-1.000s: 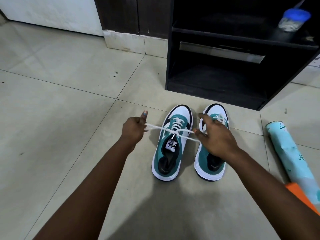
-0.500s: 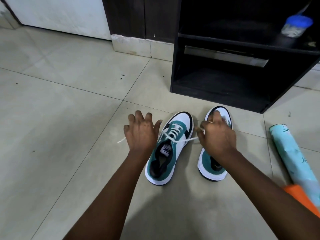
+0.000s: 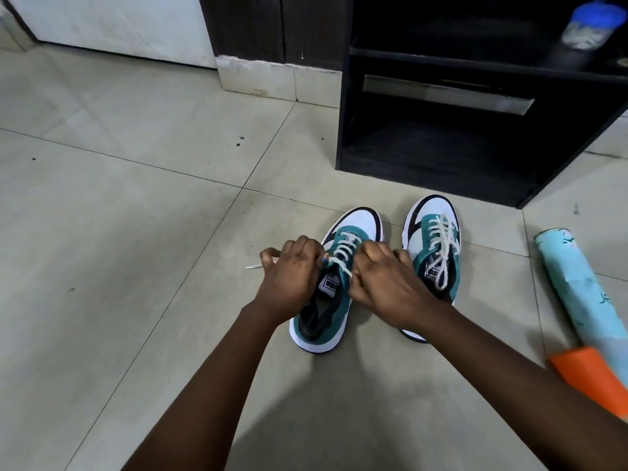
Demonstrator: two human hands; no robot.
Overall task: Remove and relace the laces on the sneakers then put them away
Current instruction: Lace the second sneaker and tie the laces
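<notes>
Two teal-and-white sneakers stand side by side on the tiled floor (image 3: pixel 119 232), toes toward the open black cabinet (image 3: pixel 441 147); the left sneaker (image 3: pixel 326 311) is in front of the hands, and the right sneaker (image 3: pixel 438 246) is laced, its ends lying loose over the tongue. Both hands meet over the left sneaker's white lace (image 3: pixel 345 253): the left hand (image 3: pixel 292 277) has its fingers curled round one end, whose tip pokes out to the left, and the right hand (image 3: pixel 380 283) pinches the other beside the tongue. A light-blue roll with an orange end (image 3: pixel 577 294) lies on the floor to the right.
</notes>
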